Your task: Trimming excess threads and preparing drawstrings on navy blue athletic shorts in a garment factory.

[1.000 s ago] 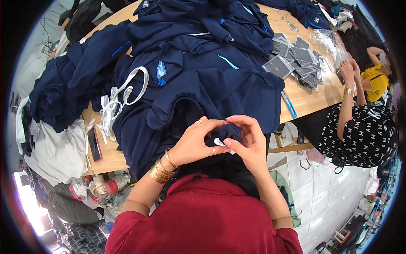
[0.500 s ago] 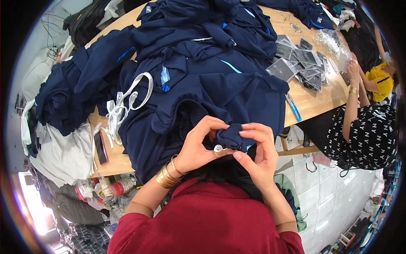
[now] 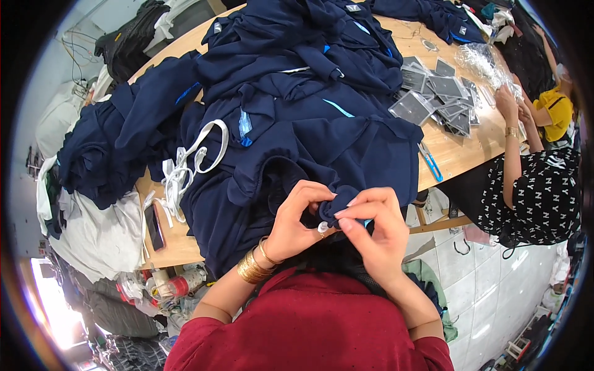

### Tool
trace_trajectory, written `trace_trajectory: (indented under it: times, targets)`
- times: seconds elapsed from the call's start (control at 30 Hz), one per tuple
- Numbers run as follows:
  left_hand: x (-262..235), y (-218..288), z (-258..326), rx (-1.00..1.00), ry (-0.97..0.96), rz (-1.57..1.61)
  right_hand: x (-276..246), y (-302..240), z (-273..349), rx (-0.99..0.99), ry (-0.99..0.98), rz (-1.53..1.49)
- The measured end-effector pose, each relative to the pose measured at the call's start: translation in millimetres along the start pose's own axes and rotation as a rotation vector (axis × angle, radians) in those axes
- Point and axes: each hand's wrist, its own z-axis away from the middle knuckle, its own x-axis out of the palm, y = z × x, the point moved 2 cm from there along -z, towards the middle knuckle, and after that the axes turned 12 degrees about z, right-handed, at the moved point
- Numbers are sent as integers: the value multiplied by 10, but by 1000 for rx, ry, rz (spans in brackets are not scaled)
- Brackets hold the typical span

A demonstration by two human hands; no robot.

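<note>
Close in front of me, a bunched edge of a navy garment (image 3: 348,195) is held between both hands. My left hand (image 3: 294,216), with gold bangles on its wrist, grips the fabric from the left. A short white cord end (image 3: 322,227) pokes out by its thumb. My right hand (image 3: 378,230) pinches the same bunched fabric from the right, thumb and index finger nearly together. What lies inside the folds is hidden. The rest of the garment spreads away over the table, and a white cord (image 3: 213,133) lies looped on its left side.
Navy garments (image 3: 297,37) pile up on the wooden table (image 3: 458,157). Flat grey packets (image 3: 442,93), blue-handled thread snips (image 3: 431,164) and clear plastic (image 3: 479,62) lie to the right. A phone (image 3: 154,229) rests at the left edge. A co-worker (image 3: 529,198) works at the right.
My right thumb and fingertips have moved up and inward on the fabric. Less of the white cord end shows now. The view has shifted slightly.
</note>
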Motion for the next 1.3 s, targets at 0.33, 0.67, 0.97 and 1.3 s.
trace_trajectory:
  times: [0.33,0.67,0.97,1.3]
  targets:
    - [-85,-101,108,-138,117,-65,-964,1315,-287,257,421,724]
    - [-213,-215,29,-292,269,-78,-1123,2441,-47,215,95,1518]
    - [-337,27,131,-483,216,352,-1468,2020,98,523,353,487]
    - [-228,71,144,-301,123,303,-197,185,12,63,-288,508]
